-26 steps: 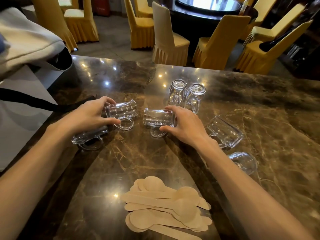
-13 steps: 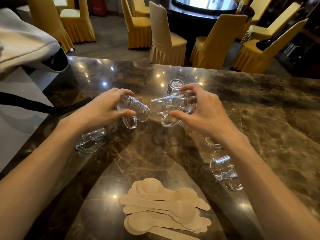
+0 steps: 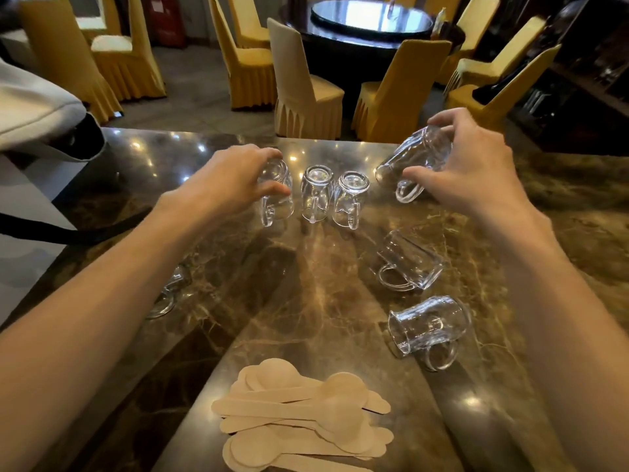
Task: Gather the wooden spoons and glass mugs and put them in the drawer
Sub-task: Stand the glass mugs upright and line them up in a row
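My left hand (image 3: 231, 180) grips an upside-down glass mug (image 3: 277, 195) standing on the marble counter (image 3: 306, 301), at the left end of a row with two more inverted mugs (image 3: 316, 192) (image 3: 350, 199). My right hand (image 3: 473, 172) holds another glass mug (image 3: 413, 158) tilted in the air, to the right of the row. Two mugs lie on their sides at the right (image 3: 410, 262) (image 3: 429, 327). One more lies partly hidden under my left forearm (image 3: 172, 289). A pile of several flat wooden spoons (image 3: 299, 417) sits near the front edge.
A grey bag with a black strap (image 3: 37, 110) rests at the counter's left end. Beyond the counter stand yellow-covered chairs (image 3: 303, 93) around a dark round table (image 3: 371, 20). No drawer is visible.
Both hands lifted their mugs and moved away from me. The left one has set its mug upside down beside the two standing ones; the right one swung its mug to the right.
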### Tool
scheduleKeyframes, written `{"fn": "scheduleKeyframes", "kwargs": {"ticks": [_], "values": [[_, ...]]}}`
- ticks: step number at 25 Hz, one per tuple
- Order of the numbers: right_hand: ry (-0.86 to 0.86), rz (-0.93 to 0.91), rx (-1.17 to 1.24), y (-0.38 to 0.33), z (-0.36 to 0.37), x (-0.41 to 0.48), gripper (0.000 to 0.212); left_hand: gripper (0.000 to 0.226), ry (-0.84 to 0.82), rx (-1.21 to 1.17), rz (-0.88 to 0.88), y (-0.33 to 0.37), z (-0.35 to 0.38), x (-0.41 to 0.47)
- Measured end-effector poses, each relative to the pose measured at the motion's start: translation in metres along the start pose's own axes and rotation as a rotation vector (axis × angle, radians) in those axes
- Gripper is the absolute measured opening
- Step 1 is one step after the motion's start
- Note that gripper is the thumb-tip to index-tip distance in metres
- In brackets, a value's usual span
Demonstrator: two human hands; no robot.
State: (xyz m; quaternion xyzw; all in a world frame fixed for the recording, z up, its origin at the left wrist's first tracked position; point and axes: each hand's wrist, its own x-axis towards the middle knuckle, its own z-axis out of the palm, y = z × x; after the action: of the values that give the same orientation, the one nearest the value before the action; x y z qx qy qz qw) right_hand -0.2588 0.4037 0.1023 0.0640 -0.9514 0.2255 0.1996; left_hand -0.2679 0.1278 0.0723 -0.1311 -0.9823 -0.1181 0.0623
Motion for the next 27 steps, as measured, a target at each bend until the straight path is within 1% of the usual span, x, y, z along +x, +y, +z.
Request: {"fn": "scheduleKeyframes", "kwargs": {"ticks": [2, 6, 10, 17, 27], "values": [[-0.028, 0.025, -0.041, 0.009, 0.003, 0.003, 0.063, 0.068, -0.035, 0.027, -0.015, 0.002, 0.002, 0.01], [-0.169, 0.074, -0.095, 0.021, 0.02, 0.012, 0.065, 0.068, -0.109, 0.023, -0.042, 0.002, 0.009, 0.023], [-0.259, 0.073, -0.132, 0.029, 0.042, 0.019, 0.067, 0.068, -0.133, 0.01, -0.061, 0.0, 0.016, 0.03], [-0.292, 0.089, -0.144, 0.036, 0.075, 0.026, 0.063, 0.065, -0.152, -0.005, -0.071, -0.002, 0.023, 0.035], [-0.269, 0.063, -0.12, 0.032, 0.085, 0.03, 0.063, 0.065, -0.133, 0.013, -0.041, -0.003, 0.03, 0.042]]}}
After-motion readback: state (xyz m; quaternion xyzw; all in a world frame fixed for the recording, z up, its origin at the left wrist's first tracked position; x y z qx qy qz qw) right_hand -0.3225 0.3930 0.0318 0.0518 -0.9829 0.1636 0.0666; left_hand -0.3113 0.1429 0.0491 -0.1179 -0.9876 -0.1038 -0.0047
